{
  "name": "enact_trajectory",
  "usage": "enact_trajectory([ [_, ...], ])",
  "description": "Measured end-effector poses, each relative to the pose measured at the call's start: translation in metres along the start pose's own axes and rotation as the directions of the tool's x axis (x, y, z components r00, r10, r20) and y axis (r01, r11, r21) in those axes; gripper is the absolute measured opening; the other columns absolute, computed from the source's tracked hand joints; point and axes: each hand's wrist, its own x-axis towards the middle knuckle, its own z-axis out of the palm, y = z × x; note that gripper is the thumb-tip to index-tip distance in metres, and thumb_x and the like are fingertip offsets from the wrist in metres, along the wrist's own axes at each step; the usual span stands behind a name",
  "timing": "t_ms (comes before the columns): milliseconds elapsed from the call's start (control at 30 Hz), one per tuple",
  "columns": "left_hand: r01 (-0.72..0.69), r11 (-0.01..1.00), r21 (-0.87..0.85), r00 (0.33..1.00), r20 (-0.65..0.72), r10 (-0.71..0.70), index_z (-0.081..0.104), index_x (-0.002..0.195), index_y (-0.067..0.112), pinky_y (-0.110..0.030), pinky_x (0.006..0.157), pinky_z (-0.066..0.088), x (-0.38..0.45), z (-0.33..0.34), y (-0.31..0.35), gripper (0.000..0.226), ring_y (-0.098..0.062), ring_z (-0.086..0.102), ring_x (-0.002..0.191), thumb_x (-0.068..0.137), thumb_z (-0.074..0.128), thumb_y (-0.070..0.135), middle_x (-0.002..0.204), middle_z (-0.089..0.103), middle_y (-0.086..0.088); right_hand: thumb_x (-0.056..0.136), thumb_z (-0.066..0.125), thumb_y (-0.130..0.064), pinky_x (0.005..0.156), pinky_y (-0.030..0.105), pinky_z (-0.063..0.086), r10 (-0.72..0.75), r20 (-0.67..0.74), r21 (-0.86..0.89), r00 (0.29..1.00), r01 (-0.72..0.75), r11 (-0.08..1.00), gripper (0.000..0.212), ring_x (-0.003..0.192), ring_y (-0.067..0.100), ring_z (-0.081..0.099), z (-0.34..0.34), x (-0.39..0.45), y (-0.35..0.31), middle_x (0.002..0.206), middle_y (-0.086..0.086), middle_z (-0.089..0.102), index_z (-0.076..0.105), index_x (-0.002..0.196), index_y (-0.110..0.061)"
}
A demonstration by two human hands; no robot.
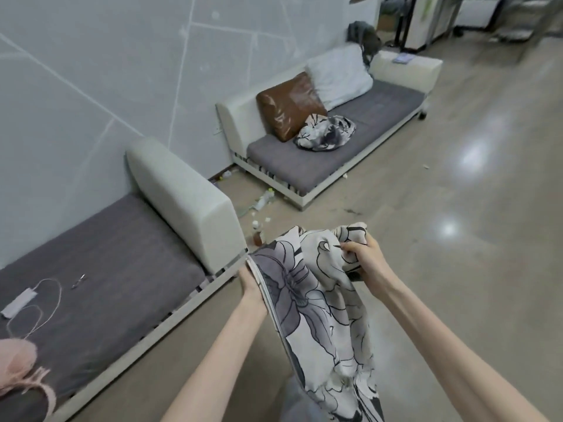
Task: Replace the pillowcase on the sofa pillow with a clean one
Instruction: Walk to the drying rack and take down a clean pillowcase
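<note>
Currently, a floral pillowcase (313, 287) is held in front of the body, over the floor (457, 208), near the end of the near sofa (122, 245). Its zippered edge is gripped by the left hand (251, 283), whose fingers are largely hidden behind the cloth; a bunched upper corner is pinched by the right hand (362, 257), with fingers curled round the fabric. The cloth is judged to be light, thin and fully limp: it drapes and folds under its own weight, and no shape will be kept unless it is supported at two points. Hold is best taken along the zipper opening, one hand at each end, so that the mouth can be spread. On the far sofa (380, 117) a brown pillow (286, 105) is leant against the backrest, with a white pillow (338, 74) to its right and a second crumpled floral cover (326, 134) on the seat before it. Which cover is the clean one cannot be told. The floor is smooth and glossy, with bottles (259, 234) and scraps lying in the gap between the sofas. A cable (36, 303) is lying on the near sofa's grey seat.
</note>
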Motion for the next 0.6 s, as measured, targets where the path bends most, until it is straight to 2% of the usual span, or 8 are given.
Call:
enact_trajectory([
  [67,-0.037,0.989,-0.144,0.998,0.051,0.045,0.065,0.094,0.007,-0.035,0.078,0.051,0.026,0.034,0.012,0.052,-0.031,0.068,0.076,0.098,0.027,0.041,0.091,0.069,-0.015,0.077,0.058,-0.001,0.055,0.025,0.042,-0.041,-0.045,0.033,0.998,0.042,0.999,0.021,0.068,0.017,0.053,-0.009,0.033,-0.015,0.076,0.001,0.059,0.056,0.089,-0.018],
  [133,0.002,0.989,-0.149,0.986,0.164,0.023,0.065,0.114,0.0,-0.042,0.087,0.051,0.054,0.065,0.029,0.066,-0.036,0.066,0.1,0.095,0.03,0.053,0.111,0.067,-0.024,0.079,0.057,0.003,0.055,0.022,0.043,-0.088,-0.101,0.025,0.991,0.091,0.996,0.023,0.068,0.014,0.053,-0.017,0.067,-0.03,0.075,-0.002,0.058,0.054,0.085,-0.019],
  [167,0.049,0.993,-0.111,0.968,0.252,-0.019,0.065,0.118,-0.001,-0.043,0.088,0.052,0.067,0.078,0.038,0.07,-0.037,0.064,0.106,0.094,0.031,0.055,0.116,0.065,-0.025,0.079,0.057,0.005,0.058,0.023,0.044,-0.103,-0.132,0.009,0.986,0.105,0.994,0.024,0.07,0.014,0.055,-0.022,0.083,-0.037,0.077,-0.001,0.059,0.054,0.086,-0.019],
  [233,0.013,0.996,0.087,0.923,0.382,-0.045,0.069,0.113,-0.001,-0.04,0.081,0.057,0.092,0.111,0.054,0.054,-0.036,0.066,0.104,0.097,0.039,0.041,0.115,0.067,-0.024,0.08,0.058,0.006,0.068,0.028,0.048,-0.116,-0.177,-0.011,0.977,0.116,0.993,0.025,0.078,0.015,0.058,-0.031,0.115,-0.053,0.085,0.004,0.061,0.056,0.092,-0.015],
  [333,-0.147,0.919,0.365,0.948,0.318,0.025,0.063,0.118,-0.004,-0.046,0.097,0.05,0.138,0.167,0.072,0.031,-0.038,0.063,0.108,0.092,0.051,0.008,0.118,0.064,-0.026,0.08,0.059,0.006,0.075,0.032,0.049,-0.134,-0.226,-0.026,0.965,0.132,0.991,0.026,0.085,0.018,0.059,-0.045,0.163,-0.073,0.094,0.009,0.063,0.056,0.103,-0.007],
  [367,-0.173,0.904,0.391,0.95,0.309,0.048,0.062,0.116,-0.004,-0.043,0.094,0.052,0.152,0.185,0.076,0.028,-0.035,0.066,0.103,0.091,0.053,0.004,0.115,0.066,-0.024,0.081,0.059,0.006,0.076,0.032,0.049,-0.135,-0.252,-0.028,0.958,0.132,0.991,0.027,0.087,0.019,0.058,-0.049,0.177,-0.079,0.095,0.01,0.063,0.056,0.105,-0.004],
  [467,-0.207,0.884,0.42,0.935,0.349,0.054,0.066,0.108,0.004,-0.027,0.07,0.057,0.184,0.231,0.084,0.019,-0.02,0.071,0.083,0.095,0.052,0.01,0.104,0.071,-0.014,0.082,0.059,0.006,0.084,0.036,0.048,-0.115,-0.304,-0.015,0.946,0.116,0.993,0.029,0.09,0.02,0.059,-0.063,0.211,-0.094,0.1,0.011,0.065,0.056,0.109,-0.002],
  [600,-0.18,0.893,0.412,0.917,0.398,0.001,0.063,0.116,0.004,-0.028,0.07,0.056,0.238,0.287,0.095,0.034,-0.024,0.07,0.092,0.102,0.041,0.026,0.107,0.071,-0.014,0.084,0.059,0.005,0.078,0.031,0.048,-0.119,-0.343,-0.002,0.932,0.126,0.992,0.026,0.087,0.018,0.059,-0.081,0.265,-0.117,0.097,0.007,0.064,0.057,0.108,-0.005],
])
